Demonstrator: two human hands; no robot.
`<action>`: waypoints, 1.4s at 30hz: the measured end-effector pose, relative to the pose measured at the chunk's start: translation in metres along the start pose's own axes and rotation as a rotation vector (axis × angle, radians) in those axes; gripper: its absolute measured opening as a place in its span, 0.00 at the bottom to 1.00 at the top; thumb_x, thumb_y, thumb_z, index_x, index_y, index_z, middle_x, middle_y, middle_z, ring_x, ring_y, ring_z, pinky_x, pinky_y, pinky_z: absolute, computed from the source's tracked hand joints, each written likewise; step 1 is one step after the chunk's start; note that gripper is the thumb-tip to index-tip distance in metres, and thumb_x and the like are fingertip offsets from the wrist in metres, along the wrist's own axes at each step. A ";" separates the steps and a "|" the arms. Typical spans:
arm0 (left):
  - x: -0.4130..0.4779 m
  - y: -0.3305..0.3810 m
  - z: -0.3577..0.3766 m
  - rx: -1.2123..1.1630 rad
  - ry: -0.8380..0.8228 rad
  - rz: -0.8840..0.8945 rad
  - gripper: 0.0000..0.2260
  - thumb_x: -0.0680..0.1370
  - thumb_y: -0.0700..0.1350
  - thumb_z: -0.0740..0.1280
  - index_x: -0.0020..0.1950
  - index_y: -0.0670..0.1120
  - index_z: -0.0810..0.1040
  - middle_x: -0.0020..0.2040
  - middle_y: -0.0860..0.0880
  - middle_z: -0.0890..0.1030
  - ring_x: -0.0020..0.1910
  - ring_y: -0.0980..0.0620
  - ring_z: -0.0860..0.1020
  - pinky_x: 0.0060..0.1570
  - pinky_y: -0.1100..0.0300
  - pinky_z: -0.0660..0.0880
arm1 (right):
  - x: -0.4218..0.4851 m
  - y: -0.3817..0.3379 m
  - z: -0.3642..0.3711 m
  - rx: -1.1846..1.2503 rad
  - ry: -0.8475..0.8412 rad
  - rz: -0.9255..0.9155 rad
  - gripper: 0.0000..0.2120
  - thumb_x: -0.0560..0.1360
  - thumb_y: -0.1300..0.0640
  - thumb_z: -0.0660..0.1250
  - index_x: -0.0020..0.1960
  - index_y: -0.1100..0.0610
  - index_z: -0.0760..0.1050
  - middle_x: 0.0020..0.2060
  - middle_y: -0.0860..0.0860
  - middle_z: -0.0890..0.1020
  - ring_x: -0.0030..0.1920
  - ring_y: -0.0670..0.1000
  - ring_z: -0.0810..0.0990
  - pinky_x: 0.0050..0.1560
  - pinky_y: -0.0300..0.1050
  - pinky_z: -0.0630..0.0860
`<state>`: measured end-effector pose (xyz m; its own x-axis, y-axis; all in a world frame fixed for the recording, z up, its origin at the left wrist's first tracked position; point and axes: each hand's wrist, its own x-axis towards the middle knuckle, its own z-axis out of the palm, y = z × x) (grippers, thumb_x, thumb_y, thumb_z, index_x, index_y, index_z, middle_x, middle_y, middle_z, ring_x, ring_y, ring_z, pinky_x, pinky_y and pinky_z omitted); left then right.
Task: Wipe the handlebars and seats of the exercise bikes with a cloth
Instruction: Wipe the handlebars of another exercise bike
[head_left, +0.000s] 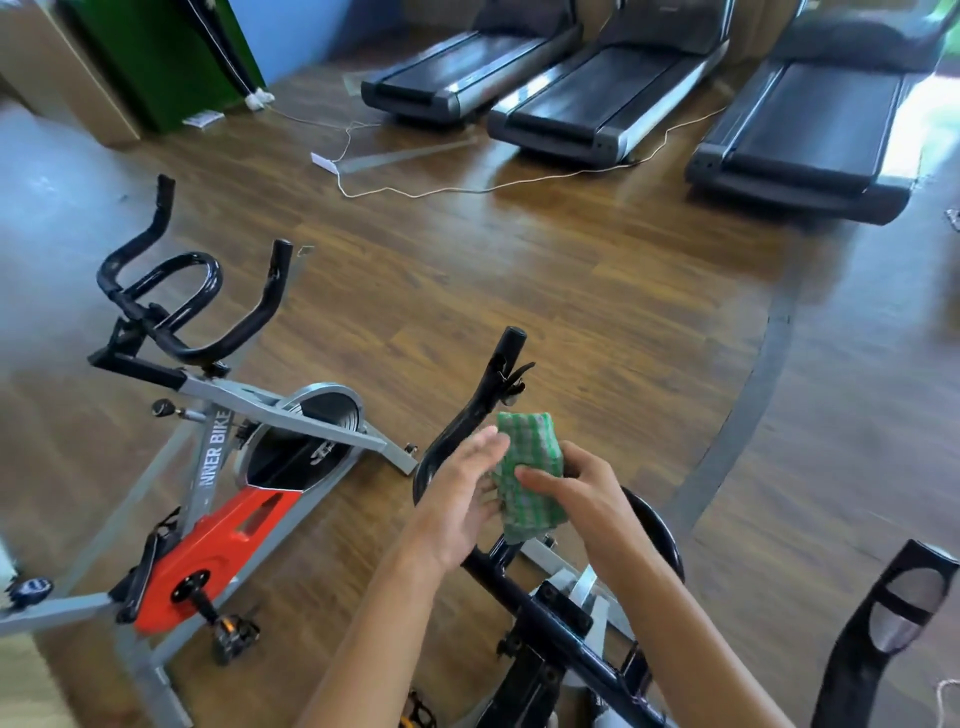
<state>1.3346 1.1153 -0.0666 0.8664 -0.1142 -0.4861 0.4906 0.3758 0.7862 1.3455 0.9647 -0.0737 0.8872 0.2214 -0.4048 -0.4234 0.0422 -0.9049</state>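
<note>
Cloth (527, 470) first: it is folded into a thick green-checked pad and held in the air between my two hands, just above the handlebars (660, 525) of the bike I am standing over. My right hand (582, 499) grips it, fingers (545, 477) curled across its front face. My left hand (457, 504) lies flat against its other side with the fingers (483, 447) straight, pressing and not gripping.

The pad is an oblong. Its long axis runs away from me, with the low end near my wrists and the far end pointing up toward the tip of the left horn (483, 400). That sets it roughly in line with the horn.

I judge I am between wipes, squaring the fold up before it goes onto the bar. The cloth looks to be clear of the metal, though at its lower end I cannot be sure. The next move calls for wrapping the pad round the horn with my right hand and drawing it along the tube toward the tip. My left hand would be free to steady the frame. A small lever juts from the horn high up, and the cloth could snag there.

No seat shows from here, so that part of the job I cannot gauge.

Further off to my left stands the red bike (218, 545), its bull-horn bars (171, 291) well apart from me and untouched by either hand. Beyond it a thin cable (467, 189) trails over the wooden floor (597, 312), and at the far side lie three treadmills (571, 104) in a row.
</note>
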 end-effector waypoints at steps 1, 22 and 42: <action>0.000 -0.004 -0.002 0.004 -0.036 -0.008 0.17 0.81 0.52 0.63 0.67 0.46 0.77 0.63 0.40 0.79 0.63 0.42 0.78 0.66 0.43 0.72 | -0.001 -0.001 -0.002 0.069 -0.042 0.014 0.10 0.75 0.63 0.73 0.56 0.59 0.80 0.48 0.55 0.86 0.49 0.55 0.86 0.50 0.49 0.82; 0.105 0.003 0.013 1.218 0.560 0.597 0.20 0.74 0.49 0.74 0.61 0.44 0.72 0.52 0.50 0.70 0.49 0.53 0.68 0.44 0.61 0.68 | 0.058 0.006 -0.020 0.608 0.283 0.067 0.18 0.79 0.47 0.68 0.67 0.51 0.74 0.55 0.54 0.85 0.42 0.49 0.80 0.43 0.47 0.76; 0.171 0.093 -0.023 0.840 -0.024 0.080 0.12 0.79 0.50 0.60 0.56 0.44 0.77 0.56 0.43 0.73 0.52 0.48 0.76 0.53 0.55 0.72 | 0.148 -0.019 0.050 0.485 0.455 0.057 0.23 0.83 0.38 0.52 0.73 0.47 0.61 0.53 0.53 0.78 0.48 0.51 0.79 0.54 0.50 0.76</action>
<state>1.5266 1.1518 -0.0850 0.8984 -0.1394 -0.4164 0.3258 -0.4240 0.8450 1.4753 1.0453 -0.1102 0.8050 -0.1922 -0.5612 -0.4120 0.4995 -0.7620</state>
